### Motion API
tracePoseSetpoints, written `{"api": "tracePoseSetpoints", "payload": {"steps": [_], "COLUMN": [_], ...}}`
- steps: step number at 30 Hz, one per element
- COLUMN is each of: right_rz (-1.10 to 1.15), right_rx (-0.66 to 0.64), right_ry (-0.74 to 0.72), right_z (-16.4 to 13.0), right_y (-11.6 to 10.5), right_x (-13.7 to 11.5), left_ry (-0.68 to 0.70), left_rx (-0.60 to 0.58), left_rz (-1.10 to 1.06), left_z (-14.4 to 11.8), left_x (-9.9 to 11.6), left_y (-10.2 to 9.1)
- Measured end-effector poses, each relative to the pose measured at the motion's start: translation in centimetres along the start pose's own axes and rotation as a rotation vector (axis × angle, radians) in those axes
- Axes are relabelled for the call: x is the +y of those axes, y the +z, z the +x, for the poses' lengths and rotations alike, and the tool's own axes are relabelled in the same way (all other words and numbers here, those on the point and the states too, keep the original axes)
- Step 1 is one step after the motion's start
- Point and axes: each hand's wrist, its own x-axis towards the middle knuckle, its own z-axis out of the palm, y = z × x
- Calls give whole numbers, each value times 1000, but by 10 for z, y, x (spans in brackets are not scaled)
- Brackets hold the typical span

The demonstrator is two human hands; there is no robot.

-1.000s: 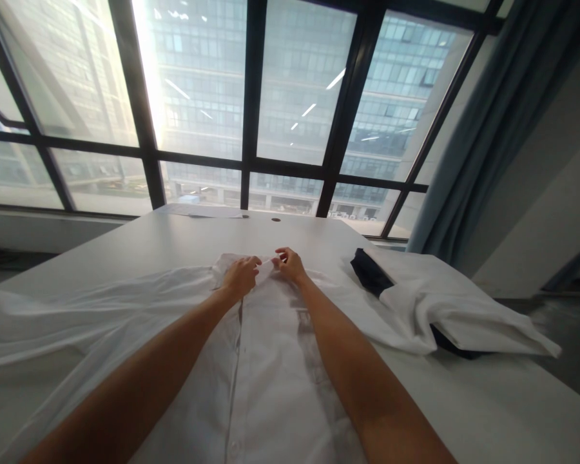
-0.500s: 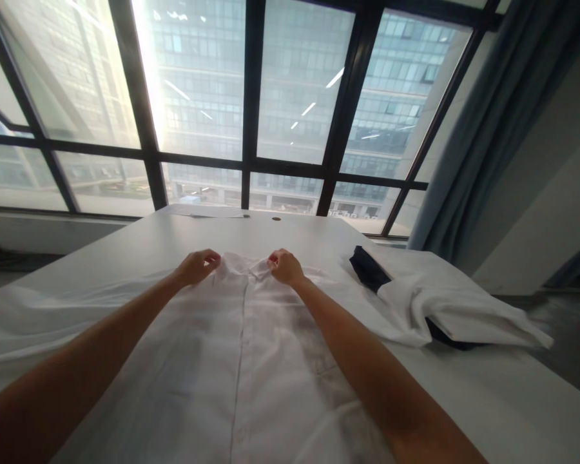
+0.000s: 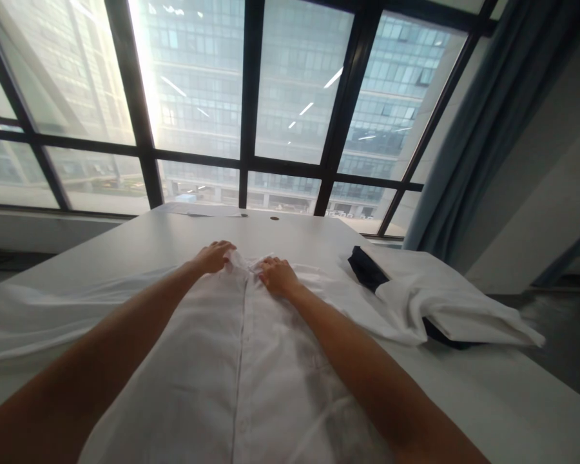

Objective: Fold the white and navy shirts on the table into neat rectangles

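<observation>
Forearms: we see both of them coming in from the bottom edge and running forward over the cloth, the left one from the lower left corner, the right one from the lower right.
White shirt: it lies flat on the table directly in front of us, front side up, with the button line going straight away from us toward the collar; one sleeve spreads out to the left.
Left hand: it rests at the left side of the collar, fingers bent over the edge of the cloth; we cannot tell if they truly pinch it or only press on it.
Right hand: it lies palm down on the shirt just right of the collar, fingers together and slightly curled, pressing the cloth flat.
Table: white, it carries the shirt and reaches on to the window.
Second white garment: it lies in a loose heap on the right part of the table, well apart from the hands, with a dark cloth touching its near-left edge and partly under it.
Window: large, with dark frames, behind the far table edge; a grey-blue curtain hangs at its right.
</observation>
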Motion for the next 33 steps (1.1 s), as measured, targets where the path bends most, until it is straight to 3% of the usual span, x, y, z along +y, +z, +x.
{"api": "tracePoseSetpoints", "payload": {"steps": [4, 8, 14, 16, 21, 25, 27, 29, 33], "right_rz": [165, 313, 345, 285, 54, 44, 89, 140, 176], "right_rx": [81, 47, 81, 78, 89, 34, -69, -173, -241], "right_ry": [57, 186, 397, 403, 311, 307, 340, 367, 365], "right_z": [11, 33, 49, 47, 35, 18, 11, 7, 17], "right_y": [-8, -8, 6, 11, 12, 7, 8, 12, 22], "right_x": [-31, -55, -32, -23, -27, -34, -33, -29, -18], "left_ry": [107, 148, -26, -77, -110, -57, -1, 50, -34], "left_rx": [-81, -90, -190, -155, 87, 193, 136, 7, -214], "left_rz": [77, 120, 74, 73, 161, 134, 96, 67, 34], "left_z": [16, 30, 39, 35, 11, -12, -20, -23, -15], "left_x": [-12, -20, -16, -5, 32, 36, 26, 14, -4], "left_y": [-5, -14, -23, -17, 3, 9, 13, 21, 36]}}
